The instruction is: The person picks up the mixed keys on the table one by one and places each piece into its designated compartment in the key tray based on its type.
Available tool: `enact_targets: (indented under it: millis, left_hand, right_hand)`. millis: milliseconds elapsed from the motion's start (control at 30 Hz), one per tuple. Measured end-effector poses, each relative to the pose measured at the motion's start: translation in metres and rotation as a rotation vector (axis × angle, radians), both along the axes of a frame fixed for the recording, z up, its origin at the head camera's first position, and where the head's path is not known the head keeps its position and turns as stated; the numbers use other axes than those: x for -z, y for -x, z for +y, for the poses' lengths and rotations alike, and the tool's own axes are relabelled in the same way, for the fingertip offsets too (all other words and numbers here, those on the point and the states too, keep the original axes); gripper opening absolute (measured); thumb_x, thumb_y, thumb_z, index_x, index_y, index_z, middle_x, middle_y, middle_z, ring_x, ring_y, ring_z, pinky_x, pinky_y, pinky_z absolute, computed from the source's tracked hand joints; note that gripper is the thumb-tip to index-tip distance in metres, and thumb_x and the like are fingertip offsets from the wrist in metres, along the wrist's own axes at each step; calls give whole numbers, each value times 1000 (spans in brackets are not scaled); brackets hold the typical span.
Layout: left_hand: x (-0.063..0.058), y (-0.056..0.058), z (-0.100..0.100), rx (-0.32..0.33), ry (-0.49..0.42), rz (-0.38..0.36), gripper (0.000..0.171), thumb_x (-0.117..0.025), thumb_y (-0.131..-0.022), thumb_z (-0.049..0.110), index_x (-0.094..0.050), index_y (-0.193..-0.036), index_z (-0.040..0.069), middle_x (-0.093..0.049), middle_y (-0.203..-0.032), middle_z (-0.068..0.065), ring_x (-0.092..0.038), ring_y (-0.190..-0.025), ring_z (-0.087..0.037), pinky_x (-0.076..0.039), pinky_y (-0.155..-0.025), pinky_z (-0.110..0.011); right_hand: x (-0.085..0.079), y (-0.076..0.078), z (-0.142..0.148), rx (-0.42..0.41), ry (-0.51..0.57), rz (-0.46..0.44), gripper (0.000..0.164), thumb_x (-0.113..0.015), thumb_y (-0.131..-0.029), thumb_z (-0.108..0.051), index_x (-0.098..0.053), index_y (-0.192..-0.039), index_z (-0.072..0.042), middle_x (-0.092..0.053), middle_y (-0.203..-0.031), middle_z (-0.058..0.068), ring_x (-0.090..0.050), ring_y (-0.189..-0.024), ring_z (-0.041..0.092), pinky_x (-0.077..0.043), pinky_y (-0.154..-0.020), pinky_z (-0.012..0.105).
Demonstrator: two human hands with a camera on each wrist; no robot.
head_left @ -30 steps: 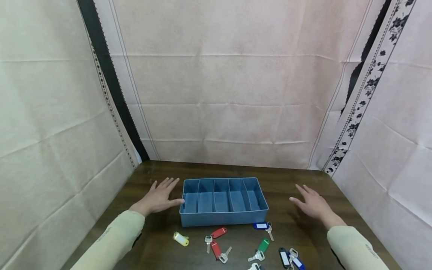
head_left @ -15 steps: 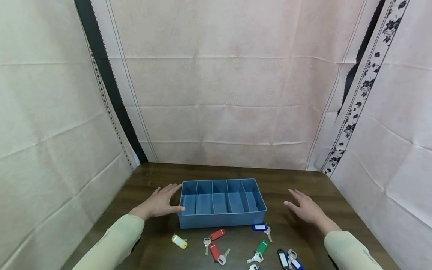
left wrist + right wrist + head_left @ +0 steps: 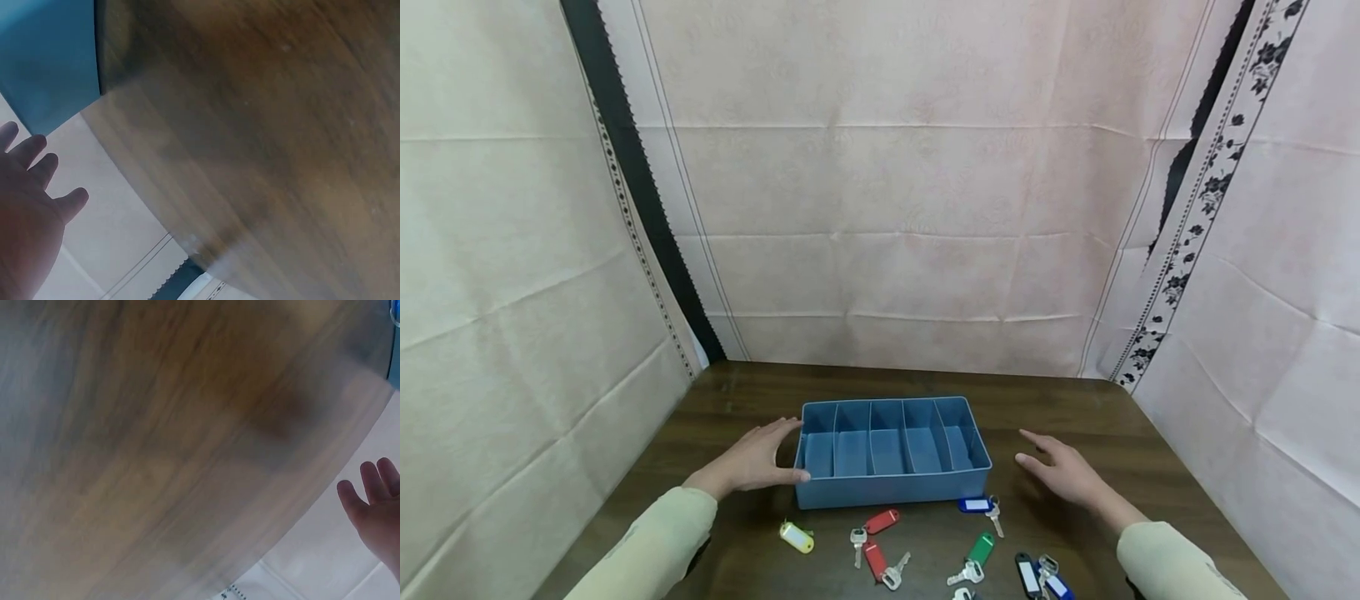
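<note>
A blue tray (image 3: 895,489) with several compartments sits on the brown table. My left hand (image 3: 751,461) is at its left end, the thumb across the front left corner and the fingertips by the left rim; firm contact cannot be told. In the left wrist view, fingers (image 3: 39,150) extend beside the tray's blue wall (image 3: 50,69). My right hand (image 3: 1066,477) hovers right of the tray, holding nothing, its fingers extended. In the right wrist view, fingers (image 3: 370,481) are spread apart, with a sliver of the tray (image 3: 394,365) at the edge.
In front of the tray lie a yellow key tag (image 3: 797,537), red key tags (image 3: 882,522) with keys, a blue key tag (image 3: 975,505), a green key tag (image 3: 981,547), and a black key tag (image 3: 1028,575) beside another blue one. Pale cloth (image 3: 880,275) hangs behind and at both sides.
My left hand has come in against the tray's left end, its thumb now over the corner. My right hand has moved left, closer to the tray. The keys lie as before.
</note>
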State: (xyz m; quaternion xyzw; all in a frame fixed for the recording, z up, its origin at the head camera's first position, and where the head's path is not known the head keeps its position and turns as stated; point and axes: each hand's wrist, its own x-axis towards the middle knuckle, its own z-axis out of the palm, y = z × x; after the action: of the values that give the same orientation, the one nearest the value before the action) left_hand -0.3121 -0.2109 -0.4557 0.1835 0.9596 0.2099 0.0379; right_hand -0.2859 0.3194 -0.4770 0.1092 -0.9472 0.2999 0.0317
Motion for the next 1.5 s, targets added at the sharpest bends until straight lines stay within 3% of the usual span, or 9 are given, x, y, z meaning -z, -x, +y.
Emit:
enact_targets:
  millis: [300, 433, 600, 900, 1133, 1500]
  left_hand:
    - [1, -3, 0, -13, -37, -39, 97, -72, -79, 64, -37, -153, 11, -33, -156, -22, -31, -141, -46, -22, -109, -70]
    - [5, -2, -2, -20, -48, -35, 95, -74, -80, 61, -37, -153, 12, -33, -156, -21, -32, -140, -47, -24, -107, -70]
    - [10, -2, -2, -45, -75, -54, 95, -73, -80, 62, -35, -154, 16, -33, -157, -20, -33, -140, -46, -28, -105, -71]
    - [10, -5, -2, -49, -103, -77, 95, -73, -81, 60, -33, -155, 16, -33, -156, -20, -33, -140, -46, -29, -105, -71]
    - [12, -4, -2, -49, -99, -83, 95, -72, -81, 61, -32, -155, 17, -33, -156, -20, -33, -140, -45, -29, -106, -70]
    - [10, -4, -1, -66, -85, -89, 95, -73, -79, 63, -35, -154, 19, -30, -157, -22, -31, -141, -46, -29, -105, -70]
  right_hand:
    - [7, -5, -17, -12, 133, -111, 45, -63, -98, -37, -63, -131, -8, -63, -127, 10, -58, -117, 31, -47, -98, 54]
    - [10, -7, -21, -65, 159, -133, 39, -66, -97, -32, -66, -125, -6, -65, -122, 8, -60, -113, 29, -48, -96, 52]
    - [15, -9, -23, -142, 176, -151, 35, -68, -95, -29, -67, -122, -6, -66, -117, 7, -61, -108, 26, -51, -91, 49]
    - [19, -11, -26, -188, 149, -175, 28, -70, -94, -28, -71, -116, -11, -65, -113, 2, -59, -101, 21, -51, -86, 46]
    - [25, -7, -30, -236, 119, -149, 16, -70, -93, -25, -74, -106, -16, -67, -109, 0, -60, -105, 27, -49, -89, 54]
    - [28, -7, -34, -202, 81, -125, 9, -74, -89, -21, -76, -96, -16, -66, -113, 6, -60, -108, 35, -44, -93, 63]
